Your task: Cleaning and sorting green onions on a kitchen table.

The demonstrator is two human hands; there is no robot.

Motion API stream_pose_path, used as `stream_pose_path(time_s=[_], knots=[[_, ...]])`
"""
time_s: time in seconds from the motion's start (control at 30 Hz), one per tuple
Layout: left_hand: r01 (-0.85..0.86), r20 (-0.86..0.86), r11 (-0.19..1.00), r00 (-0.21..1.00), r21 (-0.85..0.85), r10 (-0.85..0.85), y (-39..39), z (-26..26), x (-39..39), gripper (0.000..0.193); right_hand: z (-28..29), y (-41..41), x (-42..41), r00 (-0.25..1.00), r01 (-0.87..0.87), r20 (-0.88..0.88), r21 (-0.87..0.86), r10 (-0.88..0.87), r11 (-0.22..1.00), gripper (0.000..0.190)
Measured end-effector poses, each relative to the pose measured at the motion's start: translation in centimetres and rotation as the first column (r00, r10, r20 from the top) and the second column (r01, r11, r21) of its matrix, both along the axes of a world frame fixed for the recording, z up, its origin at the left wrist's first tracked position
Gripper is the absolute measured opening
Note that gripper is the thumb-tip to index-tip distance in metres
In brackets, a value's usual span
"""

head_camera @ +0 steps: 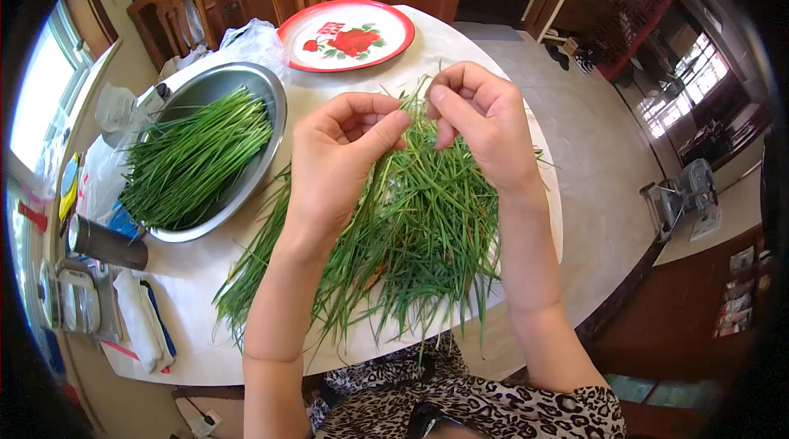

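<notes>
My left hand (333, 161) is raised over a loose pile of garlic chives (425, 217) on the pale round table. Its thumb and index finger pinch thin chive blades near their ends. Close by on the right, my right hand (487, 121) has its fingers curled and its thumb against the index finger. Whether it grips a strand is too fine to tell. Beneath both hands the pile looks tangled, with some yellowish blades among the green. To the left, a metal basin (278, 124) holds a neatly aligned bunch of chives (200, 158).
A red-rimmed floral enamel tray (370, 60) lies at the table's far side beside a crumpled plastic bag (256, 41). Left of the basin are a dark cylinder (108, 243), a folded white cloth (140, 322) and glass containers (80, 303). The table edge (560, 217) curves along the right.
</notes>
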State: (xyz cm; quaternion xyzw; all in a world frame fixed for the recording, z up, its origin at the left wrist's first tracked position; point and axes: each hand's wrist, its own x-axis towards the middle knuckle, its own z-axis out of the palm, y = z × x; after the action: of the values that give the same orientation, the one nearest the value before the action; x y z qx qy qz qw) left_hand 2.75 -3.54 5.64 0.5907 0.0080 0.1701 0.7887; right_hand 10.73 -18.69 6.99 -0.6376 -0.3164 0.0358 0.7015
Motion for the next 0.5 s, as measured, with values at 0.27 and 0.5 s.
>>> stream_pose_path(time_s=[0.27,0.5], knots=[[-0.005,0.016,0.999,1.0,-0.051,0.005,0.5,-0.8,0.7,0.017,0.9,0.9,0.2,0.984,-0.144,-0.113,-0.061,0.137,0.988,0.008],[0.125,-0.057,0.984,0.989,-0.129,-0.133,0.8,-1.1,0.9,0.014,0.5,-0.6,2.1,0.979,0.101,0.191,-0.153,-0.071,0.983,0.004]])
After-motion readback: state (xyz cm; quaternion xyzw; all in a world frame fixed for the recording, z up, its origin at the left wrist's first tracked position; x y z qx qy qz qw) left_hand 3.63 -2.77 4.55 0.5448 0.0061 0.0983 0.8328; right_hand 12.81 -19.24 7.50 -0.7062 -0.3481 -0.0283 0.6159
